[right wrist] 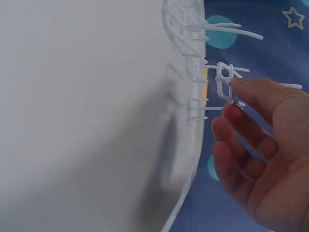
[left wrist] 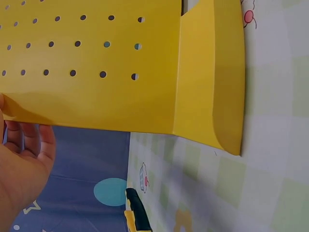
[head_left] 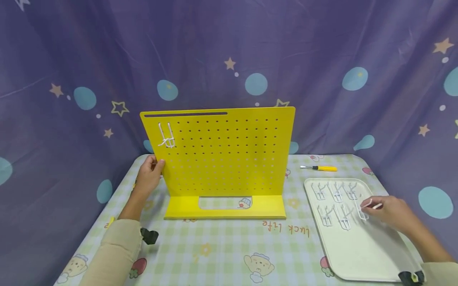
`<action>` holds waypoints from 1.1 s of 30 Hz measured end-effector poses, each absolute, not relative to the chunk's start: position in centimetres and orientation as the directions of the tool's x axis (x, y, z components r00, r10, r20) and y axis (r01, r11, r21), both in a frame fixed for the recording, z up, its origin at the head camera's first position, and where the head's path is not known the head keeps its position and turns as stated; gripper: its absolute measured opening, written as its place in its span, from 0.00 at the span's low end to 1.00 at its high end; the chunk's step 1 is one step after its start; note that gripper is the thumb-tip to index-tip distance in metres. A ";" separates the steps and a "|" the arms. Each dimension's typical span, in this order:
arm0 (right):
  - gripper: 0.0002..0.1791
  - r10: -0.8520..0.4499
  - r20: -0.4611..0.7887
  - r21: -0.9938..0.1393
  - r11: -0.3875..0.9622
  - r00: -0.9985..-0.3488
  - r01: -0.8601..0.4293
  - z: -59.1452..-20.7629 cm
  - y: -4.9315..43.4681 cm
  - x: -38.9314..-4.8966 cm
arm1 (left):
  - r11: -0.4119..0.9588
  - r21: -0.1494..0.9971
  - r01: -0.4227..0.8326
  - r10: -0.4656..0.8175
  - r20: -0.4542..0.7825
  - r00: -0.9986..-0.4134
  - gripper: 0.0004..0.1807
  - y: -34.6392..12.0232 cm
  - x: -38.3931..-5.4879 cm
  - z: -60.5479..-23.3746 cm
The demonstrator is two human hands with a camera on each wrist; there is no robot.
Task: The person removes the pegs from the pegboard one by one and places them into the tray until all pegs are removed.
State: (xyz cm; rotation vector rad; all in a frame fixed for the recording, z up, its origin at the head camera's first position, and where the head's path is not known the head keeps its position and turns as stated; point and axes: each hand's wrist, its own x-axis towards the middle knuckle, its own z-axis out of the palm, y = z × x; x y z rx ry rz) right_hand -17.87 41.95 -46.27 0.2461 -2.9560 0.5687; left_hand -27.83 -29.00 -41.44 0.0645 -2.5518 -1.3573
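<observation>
A yellow pegboard (head_left: 222,155) stands upright on its foot in the middle of the table. My left hand (head_left: 148,174) grips its left edge, the thumb on the front face and the fingers behind, as the left wrist view also shows. One white wire hook (head_left: 167,137) hangs at the board's upper left. Over the tray, my right hand (head_left: 391,212) pinches another white wire pegboard hook (right wrist: 224,82) between thumb and fingertips. Several similar hooks (head_left: 337,192) lie in two rows on the cream tray (head_left: 358,262), left of that hand.
A screwdriver (head_left: 323,168) with a yellow handle lies behind the tray. In the left wrist view, a yellow-and-black tool (left wrist: 137,212) sits on the table beyond the board. A checked cloth (head_left: 214,250) covers the table, and a purple curtain (head_left: 214,47) hangs behind.
</observation>
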 end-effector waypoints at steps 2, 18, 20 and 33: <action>0.03 -0.139 0.140 -0.361 0.915 -0.980 -0.181 -46.8 42.1 -17.7 | 0.562 0.824 0.074 -0.159 0.195 -0.968 0.24 -29.0 -27.8 -41.5; 0.04 -0.184 0.093 -0.370 0.906 -0.979 -0.205 -48.7 42.5 -17.3 | 0.563 0.823 0.076 -0.160 0.199 -0.967 0.23 -29.1 -27.8 -41.6; 0.03 -0.181 0.090 -0.367 0.908 -0.979 -0.202 -48.7 42.5 -17.3 | 0.563 0.823 0.076 -0.161 0.199 -0.967 0.23 -29.1 -27.7 -41.6; 0.11 -0.147 -0.026 -0.367 0.921 -0.989 -0.127 -46.5 43.0 -17.9 | 0.568 0.819 0.082 -0.148 0.200 -0.969 0.23 -29.1 -27.7 -41.4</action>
